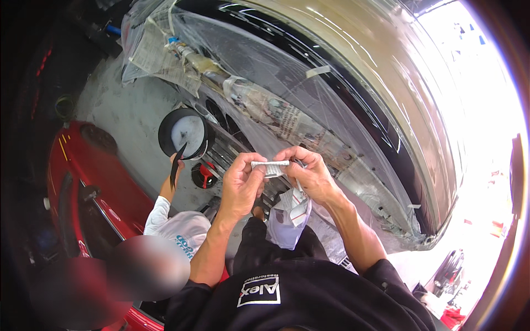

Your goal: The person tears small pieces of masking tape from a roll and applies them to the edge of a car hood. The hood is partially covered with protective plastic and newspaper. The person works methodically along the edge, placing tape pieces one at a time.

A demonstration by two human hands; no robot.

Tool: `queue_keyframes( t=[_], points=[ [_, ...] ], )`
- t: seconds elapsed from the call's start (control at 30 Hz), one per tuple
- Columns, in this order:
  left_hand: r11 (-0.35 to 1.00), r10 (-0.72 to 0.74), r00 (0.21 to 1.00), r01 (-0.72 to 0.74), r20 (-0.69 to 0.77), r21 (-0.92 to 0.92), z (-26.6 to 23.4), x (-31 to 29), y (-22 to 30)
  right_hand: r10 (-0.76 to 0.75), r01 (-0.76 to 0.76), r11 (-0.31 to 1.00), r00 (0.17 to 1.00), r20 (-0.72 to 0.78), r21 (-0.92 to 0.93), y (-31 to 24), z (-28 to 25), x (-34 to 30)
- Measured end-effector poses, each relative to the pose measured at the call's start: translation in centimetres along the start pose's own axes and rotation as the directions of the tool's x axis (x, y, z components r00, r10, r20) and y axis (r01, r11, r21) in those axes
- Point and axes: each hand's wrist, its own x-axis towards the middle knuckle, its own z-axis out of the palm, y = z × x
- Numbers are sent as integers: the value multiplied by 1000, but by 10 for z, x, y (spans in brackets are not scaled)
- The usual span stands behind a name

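In front of my body, a small folded sheet, white with fine print, is stretched between my two hands. My left hand pinches its left end between thumb and fingers. Its right end is pinched by my right hand. Below the right hand hangs a white paper with red marks, which seems to be tucked in that hand's lower fingers. A pale, limp white piece, cloth or plastic, lies under it near my lap; its kind is unclear.
Ahead and to the right curves a glossy beige-and-black car body, its lower part masked with clear film and newspaper. At left are a black bucket of cloudy liquid, a co-worker's hand with a dark blade-shaped piece, and a red car.
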Motion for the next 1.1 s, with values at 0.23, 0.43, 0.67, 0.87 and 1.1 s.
queue_keyframes(
  t=[0.23, 0.43, 0.67, 0.87, 1.1],
  points=[
    [1000, 11, 987, -13, 163, 8, 45, -15, 7, -190, 182, 963, 982, -19, -197, -18, -36, -43],
    [965, -68, 997, 60, 23, 256, 95, -24, 2, -79, 86, 994, 993, -86, 74, -20, -56, -74],
    [933, 32, 999, -19, -30, 359, 128, -41, -3, -228, 214, 973, 955, -189, -91, -3, -68, -96],
    [862, 233, 969, -165, -86, 479, 151, -54, -12, -300, 211, 930, 909, -290, -302, -16, -61, -121],
    [646, 352, 936, -251, 10, 721, 159, -67, -20, -605, 425, 755, 745, -280, -500, 1, -64, -137]
  ],
)
